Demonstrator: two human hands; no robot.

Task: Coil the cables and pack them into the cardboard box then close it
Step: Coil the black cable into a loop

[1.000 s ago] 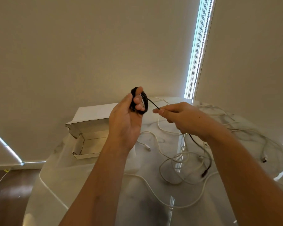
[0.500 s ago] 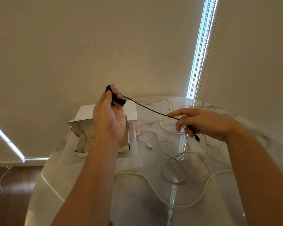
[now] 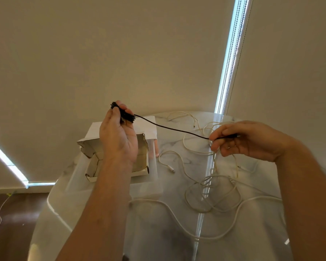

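My left hand point(image 3: 119, 136) grips a small coil of black cable point(image 3: 127, 116) above the open cardboard box point(image 3: 91, 151). The free end of the black cable point(image 3: 169, 128) runs taut to the right, where my right hand point(image 3: 248, 141) pinches it near its plug. Several white cables point(image 3: 211, 194) lie loose and tangled on the marble table point(image 3: 158, 232), below and between my hands. The box stands at the table's far left, its lid folded back and its inside partly hidden by my left hand.
The table is round and glossy, with its left edge point(image 3: 51, 206) over a dark wood floor where a thin white cord point(image 3: 0, 213) lies. Pale blinds point(image 3: 139, 53) hang right behind the table.
My hands have drawn apart: the left moved left over the box with the coil, the right moved right along the black cable to its end, pulling the loose tail taut off the table.
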